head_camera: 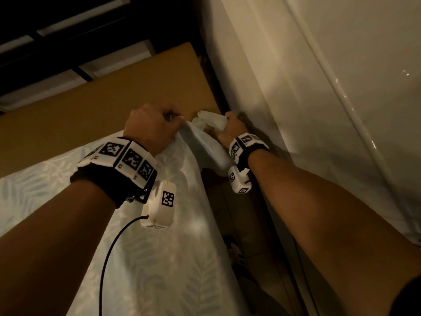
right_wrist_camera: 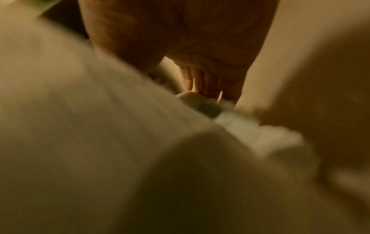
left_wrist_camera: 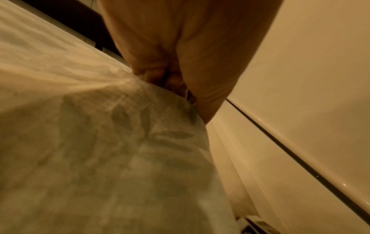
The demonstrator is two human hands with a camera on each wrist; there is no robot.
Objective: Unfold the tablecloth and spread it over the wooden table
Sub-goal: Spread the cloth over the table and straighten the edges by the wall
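A white tablecloth (head_camera: 141, 258) with a faint leaf pattern covers the near part of the wooden table (head_camera: 95, 103); the far part is bare wood. My left hand (head_camera: 155, 126) grips the cloth's far edge in a fist above the table. My right hand (head_camera: 230, 128) grips a bunched corner of the cloth at the table's right edge, close to the wall. In the left wrist view the cloth (left_wrist_camera: 100, 150) fans out in pleats from my left hand (left_wrist_camera: 170, 76). The right wrist view is blurred; cloth (right_wrist_camera: 100, 126) fills it below the curled right hand (right_wrist_camera: 200, 71).
A glossy white wall or panel (head_camera: 319, 87) runs along the table's right side, leaving a narrow dark gap (head_camera: 246, 224) down to the floor. Dark furniture with pale slats (head_camera: 57, 42) stands beyond the table's far edge.
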